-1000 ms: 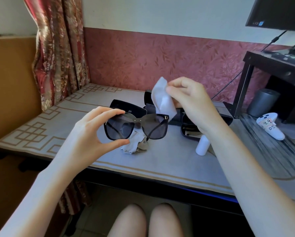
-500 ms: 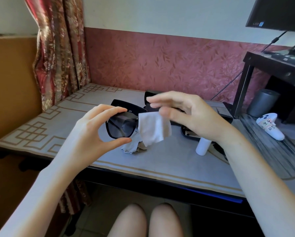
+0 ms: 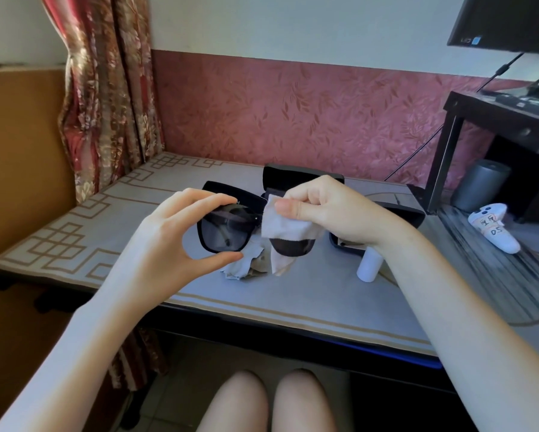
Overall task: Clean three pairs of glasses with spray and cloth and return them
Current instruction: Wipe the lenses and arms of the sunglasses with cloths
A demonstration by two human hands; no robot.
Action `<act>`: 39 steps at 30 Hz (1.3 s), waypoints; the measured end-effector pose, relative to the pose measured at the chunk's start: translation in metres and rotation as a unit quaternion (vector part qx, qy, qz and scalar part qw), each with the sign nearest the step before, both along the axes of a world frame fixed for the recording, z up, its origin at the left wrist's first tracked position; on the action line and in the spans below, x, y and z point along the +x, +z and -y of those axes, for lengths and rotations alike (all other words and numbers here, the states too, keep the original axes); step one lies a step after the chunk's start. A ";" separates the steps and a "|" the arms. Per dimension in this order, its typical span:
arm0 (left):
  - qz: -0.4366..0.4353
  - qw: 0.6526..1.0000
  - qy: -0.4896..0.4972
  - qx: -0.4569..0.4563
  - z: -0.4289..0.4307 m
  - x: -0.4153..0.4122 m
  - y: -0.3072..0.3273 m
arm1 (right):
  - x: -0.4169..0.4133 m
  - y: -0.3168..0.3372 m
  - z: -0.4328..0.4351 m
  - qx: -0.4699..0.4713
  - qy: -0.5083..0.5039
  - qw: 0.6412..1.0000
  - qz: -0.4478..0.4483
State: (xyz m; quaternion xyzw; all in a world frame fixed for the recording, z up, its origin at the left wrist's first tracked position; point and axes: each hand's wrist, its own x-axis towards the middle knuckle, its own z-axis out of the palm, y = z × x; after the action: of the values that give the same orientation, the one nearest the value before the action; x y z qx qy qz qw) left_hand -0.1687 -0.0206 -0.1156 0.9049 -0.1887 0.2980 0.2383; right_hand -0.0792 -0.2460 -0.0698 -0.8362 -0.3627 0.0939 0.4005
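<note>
A second ago the right hand (image 3: pixel 330 210) held the cloth (image 3: pixel 285 224) lifted; now it pinches the cloth over one lens of the sunglasses (image 3: pixel 224 232), so I think the wiping begins. The left hand (image 3: pixel 168 241) grasps the other lens rim, above the worktop (image 3: pixel 262 294). The white controller (image 3: pixel 492 227) shows "05"; the other writing is blurred.

The right hand (image 3: pixel 324 210) has come down from above the sunglasses (image 3: pixel 224 229) to the level of the frame. The cloth (image 3: pixel 288 226), first held up clear of the glasses and then draped loosely over one lens (image 3: pixel 291 247), is now pinched against that lens, thumb in front and fingers curled behind. The cloth covers the upper part of the lens; the lower part shows beneath it.
</note>
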 end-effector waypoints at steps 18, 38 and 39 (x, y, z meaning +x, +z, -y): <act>0.013 1.000 -0.013 -0.009 0.001 -0.001 -0.002 | -0.006 0.002 0.024 0.011 0.065 0.994 -0.087; 0.024 1.000 0.002 -0.001 0.003 0.000 -0.001 | -0.009 -0.002 0.001 0.046 0.012 0.999 -0.003; 0.024 1.000 0.003 0.001 0.002 -0.001 -0.002 | -0.009 -0.002 0.002 0.040 0.011 0.999 -0.005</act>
State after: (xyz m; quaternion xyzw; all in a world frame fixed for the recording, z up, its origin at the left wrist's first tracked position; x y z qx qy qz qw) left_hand -0.1693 -0.0229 -0.1176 0.8985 -0.1919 0.3196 0.2318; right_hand -0.0883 -0.2480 -0.0715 -0.8148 -0.3735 0.0883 0.4346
